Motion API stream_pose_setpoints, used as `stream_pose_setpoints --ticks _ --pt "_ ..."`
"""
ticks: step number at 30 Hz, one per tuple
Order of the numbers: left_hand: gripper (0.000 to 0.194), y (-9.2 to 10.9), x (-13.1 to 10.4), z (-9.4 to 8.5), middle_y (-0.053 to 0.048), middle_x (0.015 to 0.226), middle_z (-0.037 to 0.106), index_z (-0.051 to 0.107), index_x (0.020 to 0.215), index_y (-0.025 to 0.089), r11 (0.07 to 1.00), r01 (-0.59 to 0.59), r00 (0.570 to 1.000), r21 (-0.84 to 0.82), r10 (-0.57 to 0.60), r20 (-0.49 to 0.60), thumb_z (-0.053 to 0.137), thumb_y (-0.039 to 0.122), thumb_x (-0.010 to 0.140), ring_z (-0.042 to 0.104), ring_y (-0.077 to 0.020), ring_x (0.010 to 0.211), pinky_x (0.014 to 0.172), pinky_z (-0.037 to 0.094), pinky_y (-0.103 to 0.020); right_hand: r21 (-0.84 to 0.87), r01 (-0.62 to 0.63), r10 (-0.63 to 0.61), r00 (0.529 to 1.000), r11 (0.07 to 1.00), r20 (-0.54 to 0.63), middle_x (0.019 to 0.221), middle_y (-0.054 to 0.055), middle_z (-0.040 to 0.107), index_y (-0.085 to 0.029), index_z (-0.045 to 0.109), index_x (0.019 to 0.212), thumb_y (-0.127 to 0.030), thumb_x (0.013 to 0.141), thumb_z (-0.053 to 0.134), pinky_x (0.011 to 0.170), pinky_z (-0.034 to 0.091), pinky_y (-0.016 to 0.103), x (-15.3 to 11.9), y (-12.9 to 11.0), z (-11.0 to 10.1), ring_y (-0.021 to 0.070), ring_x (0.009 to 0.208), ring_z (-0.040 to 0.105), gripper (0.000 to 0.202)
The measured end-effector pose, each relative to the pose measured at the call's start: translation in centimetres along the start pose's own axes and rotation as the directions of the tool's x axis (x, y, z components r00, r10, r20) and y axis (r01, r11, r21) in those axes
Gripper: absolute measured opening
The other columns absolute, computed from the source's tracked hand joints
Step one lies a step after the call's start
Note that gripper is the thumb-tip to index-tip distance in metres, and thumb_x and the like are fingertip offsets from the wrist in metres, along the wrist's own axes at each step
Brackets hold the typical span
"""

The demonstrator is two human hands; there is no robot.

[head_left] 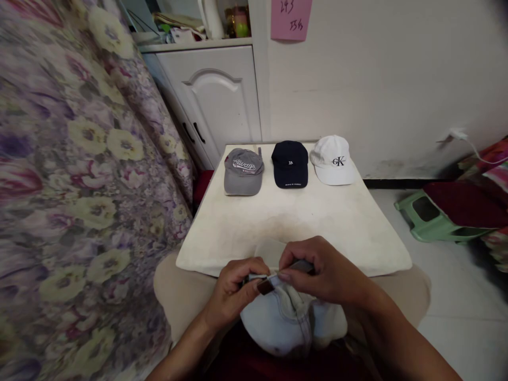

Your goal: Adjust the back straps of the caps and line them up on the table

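A pale blue cap [273, 323] rests in my lap against the table's near edge, its strap opening facing me. My left hand [238, 288] pinches one end of the cap's back strap, where a small brown piece [265, 286] shows beside the thumb. On the other side, the thumb and bent fingers of my right hand [313, 267] close on the strap, with a dark band [304, 266] showing under them. The fingertips of both hands nearly meet. How the strap's ends are joined is hidden by my fingers.
Along the table's [297, 222] far side lie a grey cap [243, 174], a navy cap [290, 165] and a white cap [334, 161]. A flowered curtain [91, 185] hangs at left, beside a white cabinet [222, 95]. A green stool [436, 222] stands at right.
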State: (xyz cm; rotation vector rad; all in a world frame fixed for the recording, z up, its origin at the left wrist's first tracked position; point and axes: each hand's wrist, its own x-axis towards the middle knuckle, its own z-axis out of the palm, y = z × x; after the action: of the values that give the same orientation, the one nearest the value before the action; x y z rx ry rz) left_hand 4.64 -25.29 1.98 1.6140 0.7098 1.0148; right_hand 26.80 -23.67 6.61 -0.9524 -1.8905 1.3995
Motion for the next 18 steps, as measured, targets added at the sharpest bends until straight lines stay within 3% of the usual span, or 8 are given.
stream_pose_setpoints --ticks 9,15,18 --pt "0.029 0.3 0.4 0.1 -0.001 0.066 0.057 0.066 0.080 0.015 0.997 0.077 0.996 0.024 -0.078 0.032 0.059 0.040 0.093 0.046 -0.0121 0.059 0.056 0.033 -0.024 0.233 -0.119 0.080 0.982 0.965 0.169 0.058 -0.007 0.048 -0.015 0.066 0.078 -0.029 0.082 0.073 0.045 0.029 0.016 0.7 1.4 -0.8 0.0054 0.051 0.036 0.016" --pt "0.030 0.4 0.4 0.1 0.000 0.065 0.055 0.063 0.077 0.015 0.987 0.161 0.987 0.019 -0.162 0.014 0.060 0.041 0.091 0.043 -0.0116 0.058 0.054 0.032 -0.023 0.180 -0.062 0.048 0.996 0.982 0.081 0.063 -0.005 0.053 -0.015 0.065 0.077 -0.027 0.084 0.069 0.050 0.034 0.018 0.9 1.8 -0.6 0.0070 0.056 0.041 0.014" --pt "0.031 0.3 0.4 0.1 0.001 0.064 0.053 0.062 0.077 0.015 0.982 0.190 0.981 0.024 -0.191 0.034 0.060 0.043 0.091 0.042 -0.0115 0.058 0.054 0.030 -0.023 0.234 -0.082 0.060 0.993 0.969 0.101 0.062 -0.006 0.052 -0.015 0.065 0.078 -0.030 0.083 0.071 0.049 0.033 0.018 0.9 2.3 -0.5 0.0067 0.055 0.040 0.016"
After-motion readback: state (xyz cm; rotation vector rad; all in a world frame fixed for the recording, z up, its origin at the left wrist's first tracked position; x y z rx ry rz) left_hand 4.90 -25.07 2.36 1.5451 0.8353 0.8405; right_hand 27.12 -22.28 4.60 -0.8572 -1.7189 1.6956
